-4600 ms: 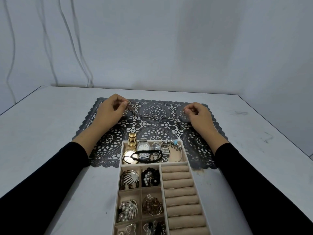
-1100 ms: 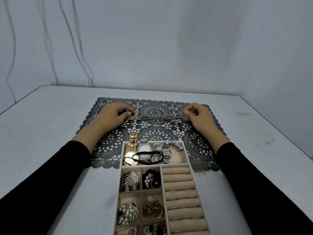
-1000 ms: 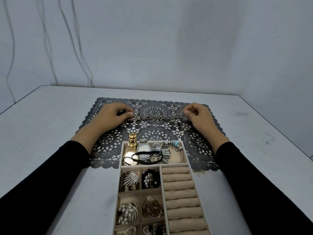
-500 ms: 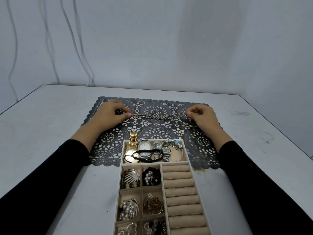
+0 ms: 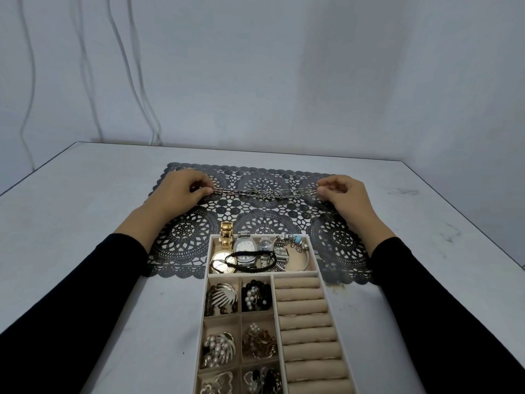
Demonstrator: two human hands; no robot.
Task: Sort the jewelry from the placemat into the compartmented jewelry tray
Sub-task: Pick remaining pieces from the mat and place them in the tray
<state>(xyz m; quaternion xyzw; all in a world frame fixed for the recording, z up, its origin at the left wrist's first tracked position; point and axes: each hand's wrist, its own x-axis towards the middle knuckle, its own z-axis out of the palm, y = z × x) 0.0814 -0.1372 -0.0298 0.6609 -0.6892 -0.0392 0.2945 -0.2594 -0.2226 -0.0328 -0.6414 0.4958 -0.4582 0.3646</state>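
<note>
L hand (image 5: 181, 191) and R hand (image 5: 343, 194) each pinch one end of the multi-strand chain (image 5: 264, 193), stretched across the far half of the placemat (image 5: 187, 240), beyond the tray (image 5: 238, 275). Risk: slack on release may let strands knot or snag in the placemat's lace cut-outs. No brand or text legible; watch dials (image 5: 245, 246) too small to read.

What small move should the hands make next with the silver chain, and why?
Probably bring the left hand and right hand together, so the silver link chain folds. It is stretched straight over the dark lace placemat, one end pinched in each hand.
</note>
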